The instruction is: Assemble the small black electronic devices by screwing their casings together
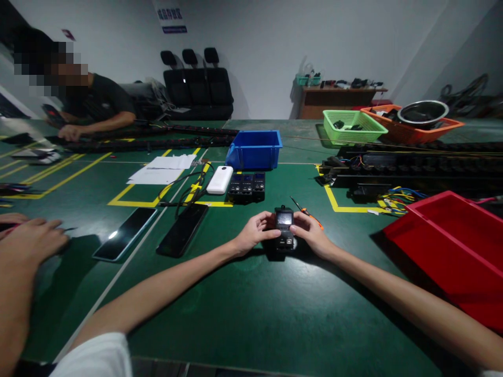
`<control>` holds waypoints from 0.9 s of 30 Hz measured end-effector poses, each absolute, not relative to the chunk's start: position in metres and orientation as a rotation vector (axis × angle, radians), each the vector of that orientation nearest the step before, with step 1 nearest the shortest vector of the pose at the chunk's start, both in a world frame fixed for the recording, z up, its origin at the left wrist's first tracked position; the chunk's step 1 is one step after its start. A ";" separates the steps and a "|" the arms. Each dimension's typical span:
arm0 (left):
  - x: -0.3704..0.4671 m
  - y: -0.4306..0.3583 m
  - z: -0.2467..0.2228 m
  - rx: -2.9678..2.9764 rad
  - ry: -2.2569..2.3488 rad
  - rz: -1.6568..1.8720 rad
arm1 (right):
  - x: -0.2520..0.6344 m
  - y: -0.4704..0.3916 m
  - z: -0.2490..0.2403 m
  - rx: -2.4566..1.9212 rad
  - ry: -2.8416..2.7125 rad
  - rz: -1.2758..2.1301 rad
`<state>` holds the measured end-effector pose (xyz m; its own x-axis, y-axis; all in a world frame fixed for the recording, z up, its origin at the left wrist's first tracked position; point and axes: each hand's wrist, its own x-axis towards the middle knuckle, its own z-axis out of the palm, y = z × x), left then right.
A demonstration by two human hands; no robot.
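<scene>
Two phones [124, 233] lie dark on green table [243, 314] at left. Left hand [253, 234] and right hand [312, 234] pinch small black module [284, 228] from both sides, fingers curled closed on it, at table centre. Red tray [451, 251] far right.

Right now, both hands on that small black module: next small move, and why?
Probably lower the black module onto the green table beside the row of similar modules. Left hand and right hand pinch its two sides, holding it upright just off the surface.
</scene>
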<state>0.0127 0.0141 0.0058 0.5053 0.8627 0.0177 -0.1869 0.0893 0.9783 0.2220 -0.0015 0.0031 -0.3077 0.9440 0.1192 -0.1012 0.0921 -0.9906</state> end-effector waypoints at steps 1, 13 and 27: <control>0.013 0.014 0.005 1.235 0.693 0.887 | 0.222 -0.001 0.003 -0.898 -1.408 1.416; 0.014 0.014 0.003 1.209 0.695 0.926 | 0.221 -0.003 0.004 -0.941 -1.249 1.500; 0.013 0.013 0.007 1.239 0.731 0.891 | 0.222 0.000 0.003 -0.961 -1.214 1.530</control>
<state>0.0126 0.0132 0.0068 0.4801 0.8772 0.0031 -0.1683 0.0886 0.9817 0.2224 -0.0004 0.0025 -0.2635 0.9642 -0.0290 -0.1913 -0.0817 -0.9781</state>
